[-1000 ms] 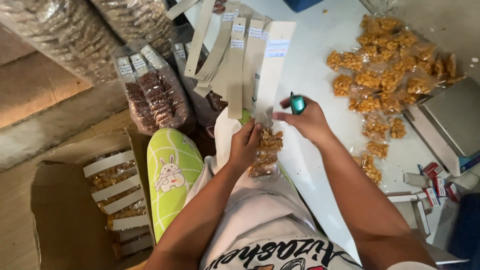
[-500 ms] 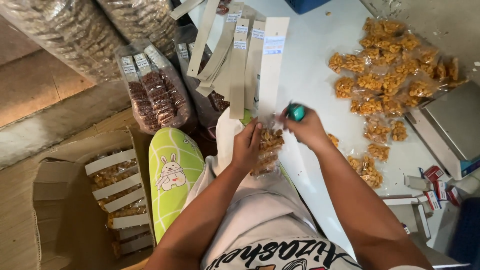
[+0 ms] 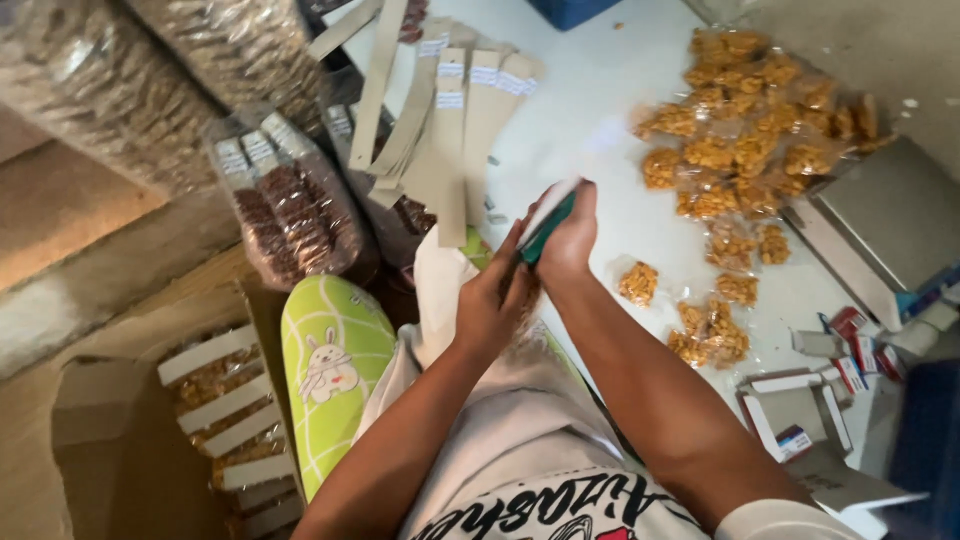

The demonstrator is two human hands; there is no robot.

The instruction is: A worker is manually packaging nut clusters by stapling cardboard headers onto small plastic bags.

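My right hand [image 3: 570, 238] is closed around a green stapler [image 3: 546, 231] with a white card strip blurred against it. My left hand [image 3: 495, 300] grips a small clear packet of golden snacks [image 3: 527, 298] just below the stapler; the packet is mostly hidden by both hands. The hands touch above the near edge of the white table [image 3: 590, 110]. Several tan card strips [image 3: 455, 130] lie fanned out just beyond them.
Many clear packets of golden snacks [image 3: 745, 130] are heaped at the right on the table, with a few loose ones [image 3: 710, 330] nearer. A grey scale [image 3: 885, 220] and small boxes [image 3: 850, 360] sit at the far right. A cardboard box [image 3: 215, 430] of finished packets stands lower left beside a green cushion [image 3: 330, 370].
Both hands lifted up and to the right with the packet. The white card strip came away from the fanned strips and now sits blurred at the stapler.
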